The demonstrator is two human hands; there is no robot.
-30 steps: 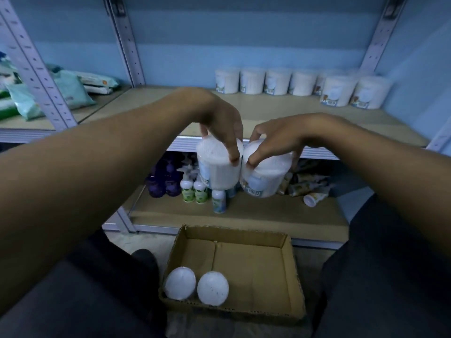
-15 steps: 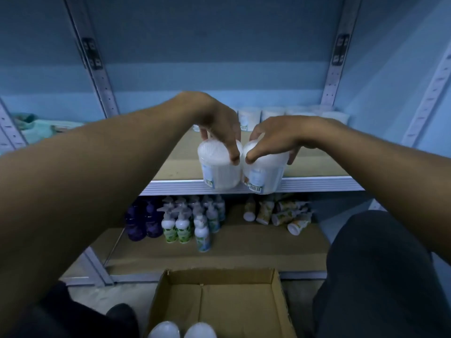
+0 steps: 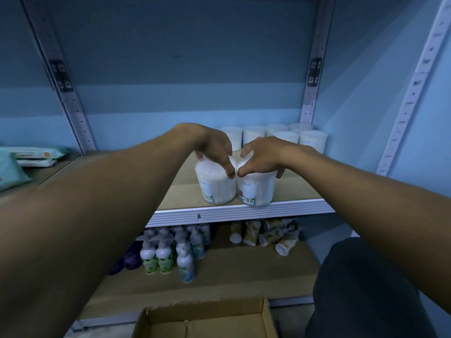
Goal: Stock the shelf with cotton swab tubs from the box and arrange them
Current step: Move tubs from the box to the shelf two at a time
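Now left hand (image 3: 214, 148) grip clamped on one swab tub (image 3: 216, 185), right hand (image 3: 262, 157) on another (image 3: 256, 190) — touching, at shelf (image 3: 244, 212) edge.

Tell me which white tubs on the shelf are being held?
The two tubs at the front edge: left hand grips one tub, right hand the other. The back row stands untouched.

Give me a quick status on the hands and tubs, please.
Left hand grips left tub, right hand grips right tub. Both tubs at shelf front edge. Path to back row open.
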